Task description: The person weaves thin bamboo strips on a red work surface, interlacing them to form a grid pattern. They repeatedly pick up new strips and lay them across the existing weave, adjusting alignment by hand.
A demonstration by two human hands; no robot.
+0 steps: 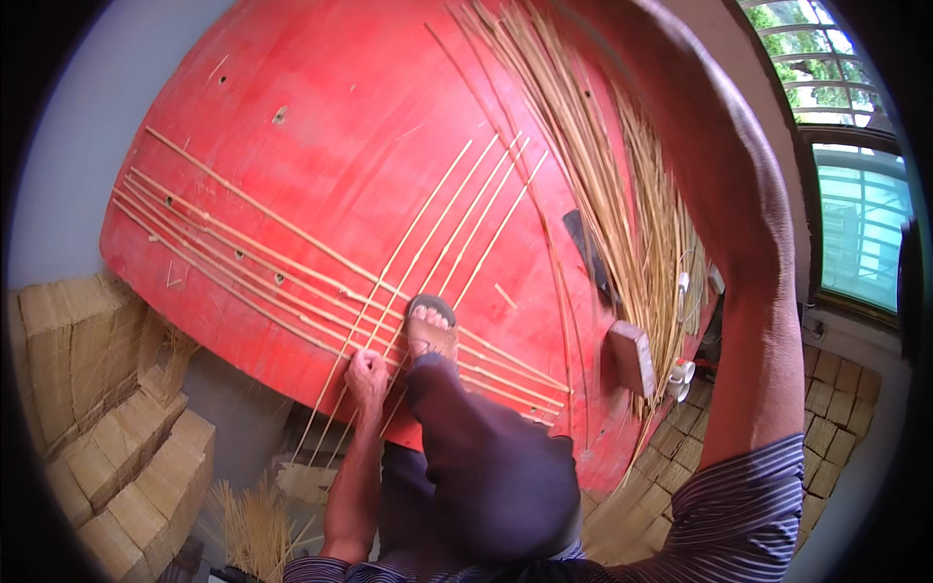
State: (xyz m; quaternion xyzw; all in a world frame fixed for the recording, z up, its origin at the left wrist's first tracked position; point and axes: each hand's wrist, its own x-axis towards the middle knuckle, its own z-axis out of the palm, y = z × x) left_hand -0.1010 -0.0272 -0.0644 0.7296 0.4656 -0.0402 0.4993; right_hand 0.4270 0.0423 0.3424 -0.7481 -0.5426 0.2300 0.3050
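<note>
My left hand [367,374] is curled closed on a thin bamboo strip [347,357] at the lower edge of a woven grid of pale strips [243,248] on a red board [311,107]. My sandalled foot [432,333] presses on the grid where the crossing strips meet, just right of my left hand. My right forearm [748,243] stretches up over a long bundle of loose straw-coloured strips [612,214] at the board's right; the hand itself is out of sight past the top edge.
A wooden block [632,360], a dark flat tool [583,253] and white objects [679,379] lie on the board's right. Stacked tan blocks [117,447] stand lower left beside loose strips [253,525]. Windows [855,223] are at the right, above more tan blocks [826,408].
</note>
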